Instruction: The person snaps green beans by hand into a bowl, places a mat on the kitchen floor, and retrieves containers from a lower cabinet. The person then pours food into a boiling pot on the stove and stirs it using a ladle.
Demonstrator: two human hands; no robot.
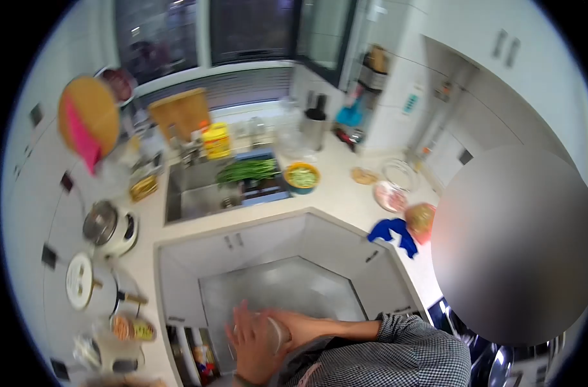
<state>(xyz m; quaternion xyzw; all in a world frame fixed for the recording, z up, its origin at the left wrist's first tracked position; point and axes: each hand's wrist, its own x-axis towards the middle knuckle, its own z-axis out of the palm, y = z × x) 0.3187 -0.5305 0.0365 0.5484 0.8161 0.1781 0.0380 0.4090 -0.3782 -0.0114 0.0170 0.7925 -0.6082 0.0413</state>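
Observation:
Low in the middle of the head view, above the floor, both my hands are around a pale, see-through round container [278, 332]; blur hides its exact kind. My left hand [254, 342] lies against its left side with the fingers stretched upward. Around the far and right side curls my right hand [301, 327], its forearm reaching in from the right. What the container holds cannot be made out.
Green stalks [247, 171] lie over the sink [194, 200]. Beside it stands a bowl of chopped greens [302, 177]. A meat plate [390, 196] and blue cloth [395, 235] lie on the right counter. An open drawer [194, 355] is at lower left. A blurred oval covers the right.

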